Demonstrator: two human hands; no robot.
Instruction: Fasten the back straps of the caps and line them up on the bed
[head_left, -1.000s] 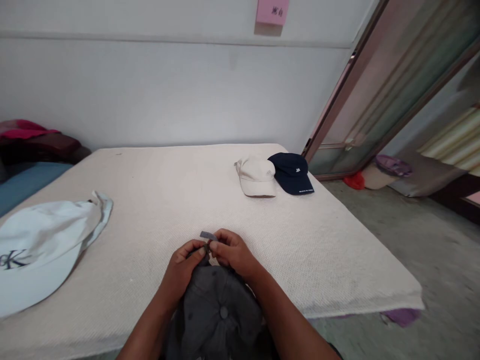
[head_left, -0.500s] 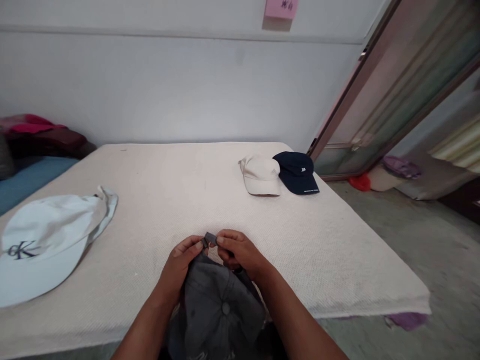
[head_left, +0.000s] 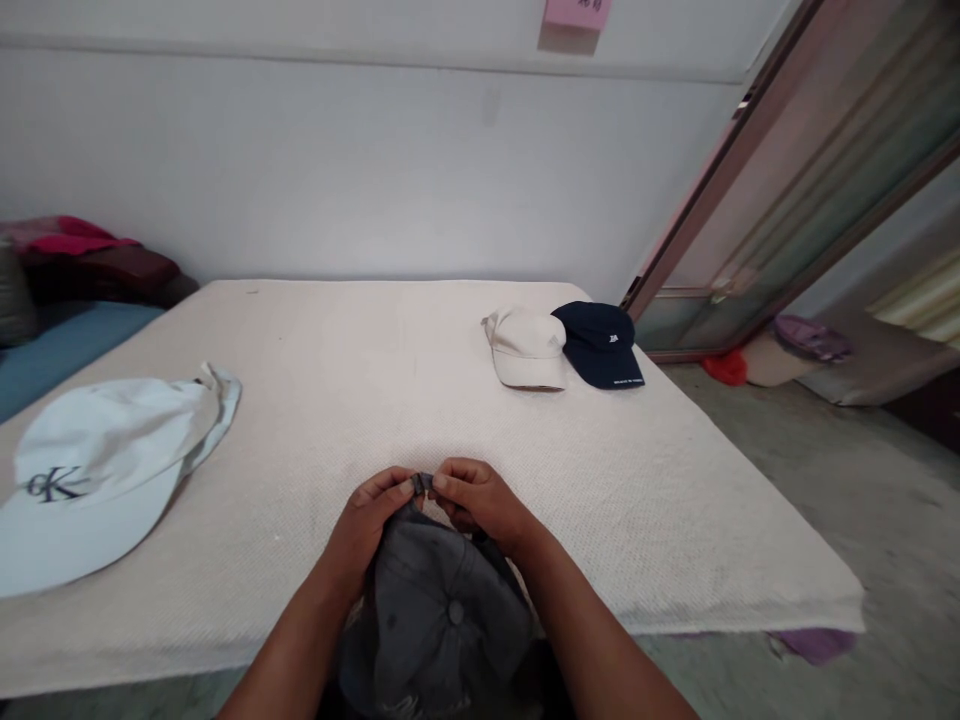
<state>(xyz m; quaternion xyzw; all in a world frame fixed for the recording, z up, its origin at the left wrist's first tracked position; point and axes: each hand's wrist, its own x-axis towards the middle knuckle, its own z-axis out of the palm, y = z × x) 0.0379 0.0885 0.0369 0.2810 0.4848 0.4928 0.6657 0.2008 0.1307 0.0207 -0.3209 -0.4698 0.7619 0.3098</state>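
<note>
Our left grip [head_left: 367, 520] pinches the small fastener [head_left: 418, 485] at the back of a dark grey cap [head_left: 439, 600], thumb on top, while our right grip [head_left: 484, 500] pinches the short strap [head_left: 428, 481] just beside it — the two sets of fingertips nearly meet. Whether the strap runs through the fastener, we cannot tell. The dark grey cap sits low in front of us, between our forearms, at the near edge of the pale, cloth-covered desk [head_left: 337, 380], its crown button facing us. To our left on the desk lies a white cap [head_left: 105, 430] with dark lettering, well apart from our hands. Farther off, toward the right, a beige cap [head_left: 525, 340] and a navy cap [head_left: 596, 340] lie side by side — beige on the left. Behind them, a pink note [head_left: 576, 12] shows on the white wall [head_left: 337, 170].
</note>
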